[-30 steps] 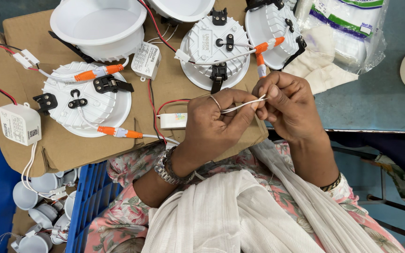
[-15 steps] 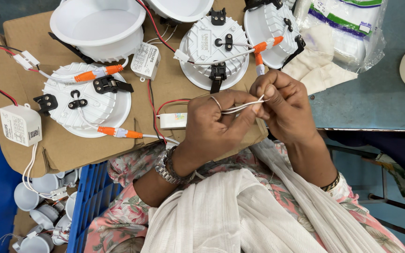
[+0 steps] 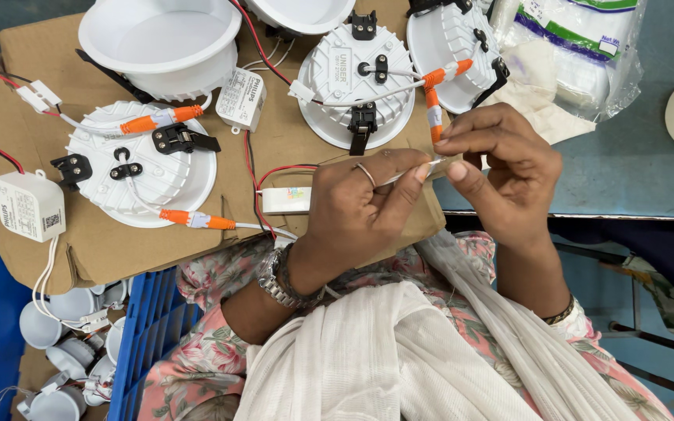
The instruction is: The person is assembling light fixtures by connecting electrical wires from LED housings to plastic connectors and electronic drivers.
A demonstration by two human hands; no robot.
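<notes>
My left hand (image 3: pixel 356 210) and my right hand (image 3: pixel 501 160) meet over the front edge of a brown cardboard sheet (image 3: pixel 274 132). Both pinch a thin white wire (image 3: pixel 415 170) between thumb and fingertips. An orange-and-white connector sleeve (image 3: pixel 434 109) runs from just above my fingers up to a round white downlight (image 3: pixel 360 78). Under my left hand lies a small white driver box (image 3: pixel 286 199) with red and black leads.
More white downlights lie on the cardboard: one at left (image 3: pixel 142 164), an upturned one behind (image 3: pixel 154 43), another at top right (image 3: pixel 454 51). A white driver box (image 3: pixel 29 206) sits at the left edge. A blue crate (image 3: pixel 146 343) with lamp parts stands low left; plastic bags (image 3: pixel 579 47) lie right.
Both hands have shifted slightly up and right while keeping hold of the white wire; my right fingers now pinch its end nearer the orange sleeve.
</notes>
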